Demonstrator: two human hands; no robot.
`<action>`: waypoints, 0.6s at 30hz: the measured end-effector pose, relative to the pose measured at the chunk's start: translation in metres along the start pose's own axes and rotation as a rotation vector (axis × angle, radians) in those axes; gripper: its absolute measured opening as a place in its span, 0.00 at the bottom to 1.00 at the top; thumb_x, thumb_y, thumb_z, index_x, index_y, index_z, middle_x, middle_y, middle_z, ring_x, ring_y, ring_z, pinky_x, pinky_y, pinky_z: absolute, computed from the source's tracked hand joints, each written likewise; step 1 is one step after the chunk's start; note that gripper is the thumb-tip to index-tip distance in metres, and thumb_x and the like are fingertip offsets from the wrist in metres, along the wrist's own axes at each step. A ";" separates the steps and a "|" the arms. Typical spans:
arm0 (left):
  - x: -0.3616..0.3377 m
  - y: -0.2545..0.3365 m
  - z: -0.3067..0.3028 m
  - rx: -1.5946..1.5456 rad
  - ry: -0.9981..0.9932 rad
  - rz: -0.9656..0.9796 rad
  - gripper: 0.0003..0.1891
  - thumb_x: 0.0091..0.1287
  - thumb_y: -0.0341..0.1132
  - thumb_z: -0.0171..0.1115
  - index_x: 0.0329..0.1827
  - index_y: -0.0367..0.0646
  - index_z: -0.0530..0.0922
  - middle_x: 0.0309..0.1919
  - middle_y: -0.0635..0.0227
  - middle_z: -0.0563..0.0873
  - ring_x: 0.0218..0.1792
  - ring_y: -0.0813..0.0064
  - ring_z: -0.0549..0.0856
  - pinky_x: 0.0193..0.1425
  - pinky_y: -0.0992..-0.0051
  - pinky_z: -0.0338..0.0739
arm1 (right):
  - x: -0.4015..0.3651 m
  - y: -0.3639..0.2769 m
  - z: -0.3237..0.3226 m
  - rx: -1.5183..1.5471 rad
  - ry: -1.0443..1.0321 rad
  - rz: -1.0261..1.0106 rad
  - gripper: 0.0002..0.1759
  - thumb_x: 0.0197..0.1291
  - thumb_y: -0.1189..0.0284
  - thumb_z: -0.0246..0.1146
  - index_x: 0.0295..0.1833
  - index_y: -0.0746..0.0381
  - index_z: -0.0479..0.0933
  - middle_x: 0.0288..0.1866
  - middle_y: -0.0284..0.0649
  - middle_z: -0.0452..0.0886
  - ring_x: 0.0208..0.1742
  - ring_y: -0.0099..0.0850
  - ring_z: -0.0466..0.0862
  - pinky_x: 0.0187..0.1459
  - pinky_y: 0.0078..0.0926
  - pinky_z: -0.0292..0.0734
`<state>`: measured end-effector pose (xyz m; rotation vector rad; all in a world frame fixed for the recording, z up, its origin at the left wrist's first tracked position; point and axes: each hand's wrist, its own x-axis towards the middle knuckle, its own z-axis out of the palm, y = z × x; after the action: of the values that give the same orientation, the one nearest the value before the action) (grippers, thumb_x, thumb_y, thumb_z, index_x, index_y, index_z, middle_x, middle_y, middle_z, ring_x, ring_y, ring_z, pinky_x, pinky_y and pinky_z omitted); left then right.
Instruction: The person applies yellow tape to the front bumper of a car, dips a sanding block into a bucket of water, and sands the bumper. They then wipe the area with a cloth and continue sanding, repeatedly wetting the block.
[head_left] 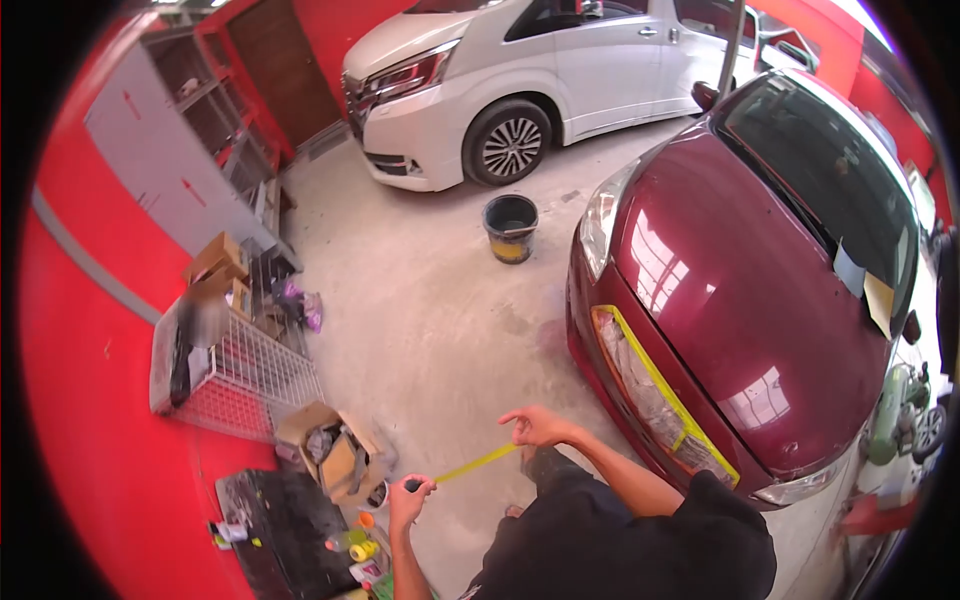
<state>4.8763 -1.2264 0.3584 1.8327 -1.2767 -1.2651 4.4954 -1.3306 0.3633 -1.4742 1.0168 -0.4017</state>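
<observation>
A strip of yellow masking tape (pixel 476 464) stretches between my two hands above the floor. My left hand (pixel 406 500) is closed on its lower end, near a small dark thing I cannot make out. At the upper end, my right hand (pixel 542 427) pinches the tape, with its index finger pointing out to the left. To the right of it stands a dark red car (pixel 700 250). Yellow tape (pixel 655 365) edges the car's front grille (pixel 640 375), which is covered with clear plastic sheeting.
A black bucket (pixel 511 228) stands on the concrete floor, beyond it a white van (pixel 430 120). Along the left wall are a white wire basket (pixel 255 375), an open cardboard box (pixel 368 480) and a black cabinet (pixel 280 525). Several bottles (pixel 364 551) stand beside the cabinet.
</observation>
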 end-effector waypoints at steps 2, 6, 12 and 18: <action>0.071 0.019 -0.014 -0.020 -0.053 0.065 0.02 0.67 0.28 0.74 0.37 0.38 0.90 0.30 0.71 0.92 0.30 0.85 0.85 0.36 0.80 0.78 | 0.039 -0.005 -0.027 -0.021 0.066 0.022 0.31 0.62 0.79 0.69 0.73 0.63 0.80 0.41 0.36 0.92 0.43 0.25 0.89 0.50 0.29 0.84; 0.184 0.074 -0.018 -0.014 -0.077 0.072 0.03 0.68 0.28 0.73 0.38 0.38 0.89 0.31 0.71 0.92 0.30 0.85 0.84 0.36 0.80 0.78 | 0.116 -0.005 -0.095 0.012 0.081 -0.024 0.28 0.64 0.77 0.69 0.71 0.64 0.81 0.41 0.37 0.92 0.43 0.26 0.90 0.50 0.29 0.84; 0.341 0.163 0.001 -0.080 -0.175 0.079 0.04 0.72 0.31 0.70 0.40 0.40 0.87 0.35 0.65 0.94 0.34 0.78 0.89 0.40 0.76 0.82 | 0.190 -0.047 -0.209 -0.034 0.231 0.030 0.28 0.64 0.76 0.71 0.72 0.61 0.81 0.40 0.37 0.91 0.44 0.27 0.89 0.52 0.30 0.85; 0.501 0.235 0.025 -0.120 -0.346 0.037 0.04 0.74 0.31 0.70 0.43 0.40 0.86 0.36 0.65 0.94 0.34 0.78 0.89 0.41 0.76 0.83 | 0.255 -0.049 -0.304 0.077 0.389 0.089 0.26 0.65 0.77 0.71 0.70 0.61 0.83 0.41 0.36 0.91 0.43 0.25 0.89 0.50 0.27 0.84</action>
<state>4.8116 -1.7765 0.3571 1.5449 -1.3695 -1.6527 4.4233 -1.7235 0.3905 -1.3028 1.3533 -0.6725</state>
